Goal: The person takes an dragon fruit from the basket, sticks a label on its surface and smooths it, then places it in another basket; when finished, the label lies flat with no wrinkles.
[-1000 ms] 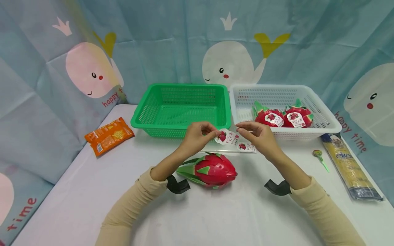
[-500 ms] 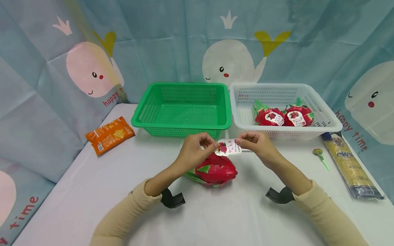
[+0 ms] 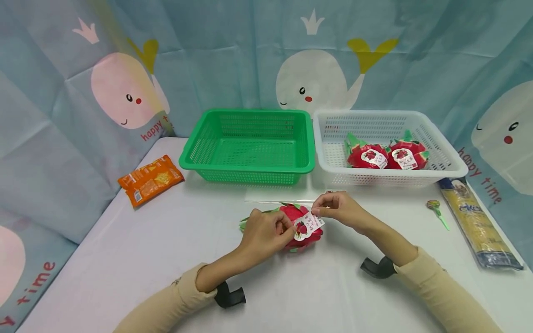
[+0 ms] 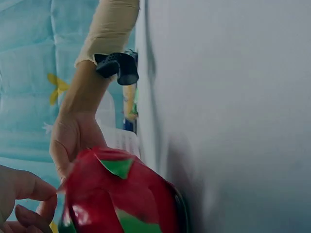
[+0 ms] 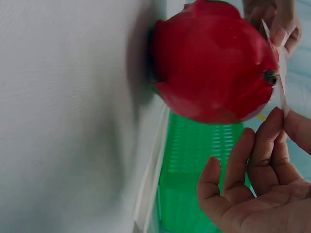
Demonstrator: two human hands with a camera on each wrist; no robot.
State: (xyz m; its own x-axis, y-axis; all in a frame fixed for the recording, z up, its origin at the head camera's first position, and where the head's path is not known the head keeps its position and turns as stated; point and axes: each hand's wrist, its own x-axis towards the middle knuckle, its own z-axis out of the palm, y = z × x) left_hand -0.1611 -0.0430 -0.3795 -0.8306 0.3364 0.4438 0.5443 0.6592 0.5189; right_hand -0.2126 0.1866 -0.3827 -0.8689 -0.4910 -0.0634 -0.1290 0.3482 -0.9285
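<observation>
A white sticker [image 3: 308, 225] printed with red fruit is stretched between both hands, right over a red dragon fruit [image 3: 291, 211] with green scales lying on the table. My left hand [image 3: 266, 236] pinches the sticker's rounded end between thumb and finger. At its square end, my right hand [image 3: 339, 209] pinches the other edge. Seen from the right wrist, the sticker [image 5: 283, 92] is edge-on, close beside the tip of the dragon fruit [image 5: 214, 63]. In the left wrist view the fruit [image 4: 116, 199] hides most of the sticker.
Behind stand a green basket [image 3: 250, 170] and a white basket [image 3: 395, 175] with two stickered dragon fruits [image 3: 368, 156]. A clear sheet [image 3: 266, 195] lies before the green basket. An orange snack packet [image 3: 151, 180] is at left; a lollipop [image 3: 436, 212] and a pasta bag [image 3: 479, 222] are at right.
Both hands have come down and nearer with the sticker, from above the clear sheet to over the dragon fruit. The sticker has come away from the sheet and is now tilted.
</observation>
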